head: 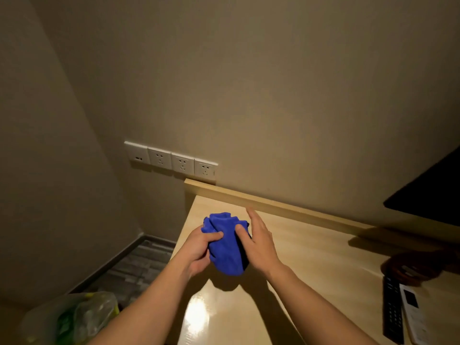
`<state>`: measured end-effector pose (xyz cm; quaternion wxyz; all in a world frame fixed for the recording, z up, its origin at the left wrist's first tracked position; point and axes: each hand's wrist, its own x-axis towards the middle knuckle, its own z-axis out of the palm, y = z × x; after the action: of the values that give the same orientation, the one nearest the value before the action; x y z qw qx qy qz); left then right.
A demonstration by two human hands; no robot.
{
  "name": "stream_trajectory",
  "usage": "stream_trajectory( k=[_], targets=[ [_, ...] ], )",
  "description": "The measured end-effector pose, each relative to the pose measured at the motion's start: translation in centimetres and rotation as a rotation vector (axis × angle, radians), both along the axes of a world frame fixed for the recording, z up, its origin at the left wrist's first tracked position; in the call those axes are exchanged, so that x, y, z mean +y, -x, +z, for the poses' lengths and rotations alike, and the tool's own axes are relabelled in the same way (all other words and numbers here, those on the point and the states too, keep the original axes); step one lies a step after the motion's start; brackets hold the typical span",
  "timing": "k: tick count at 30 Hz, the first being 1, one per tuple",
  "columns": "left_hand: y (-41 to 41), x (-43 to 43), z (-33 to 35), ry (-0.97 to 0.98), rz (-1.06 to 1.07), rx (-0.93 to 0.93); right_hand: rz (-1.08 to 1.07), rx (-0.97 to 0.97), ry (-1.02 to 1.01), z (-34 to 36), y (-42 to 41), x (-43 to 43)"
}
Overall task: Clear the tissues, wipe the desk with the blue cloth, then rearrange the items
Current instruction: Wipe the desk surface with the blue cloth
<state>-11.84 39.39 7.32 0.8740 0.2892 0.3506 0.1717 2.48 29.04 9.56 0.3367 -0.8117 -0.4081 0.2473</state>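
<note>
The blue cloth (227, 245) is bunched into a loose wad and held above the table (311, 257) near its far left corner, between both hands. The left hand (199, 247) is closed around the wad's left side, thumb pressed across the front; the right hand (258, 242) is laid flat against its right side with fingers extended, so the hold there is judged light. No tissues can be seen on the table. If the wad is wiped as it is, only a small patch would be touched and streaks could be left. Near the right edge a black remote (392, 310) and a white remote (413, 314) lie side by side, just in front of a dark round object (418, 267); a broad sweep could knock them off.
</note>
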Motion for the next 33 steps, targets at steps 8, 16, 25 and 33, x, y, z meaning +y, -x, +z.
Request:
stream_trajectory(
  k=[8,16,25,33],
  targets=[
    [-2.2,9.1,-3.7,0.047,-0.034,0.084,-0.366,0.984,-0.021,-3.4,-1.8,7.3],
    [-4.5,14.8,-7.6,-0.122,0.017,0.319,-0.348,0.552,0.130,-6.8,-4.1,12.8],
    [-3.9,13.8,-10.7,-1.116,-0.145,0.892,0.015,-0.276,0.356,-11.0,-6.2,12.3],
    [-5.5,14.5,-17.4,-1.757,-0.591,0.820,0.292,-0.466,0.421,-15.5,-5.9,12.8]
  ],
)
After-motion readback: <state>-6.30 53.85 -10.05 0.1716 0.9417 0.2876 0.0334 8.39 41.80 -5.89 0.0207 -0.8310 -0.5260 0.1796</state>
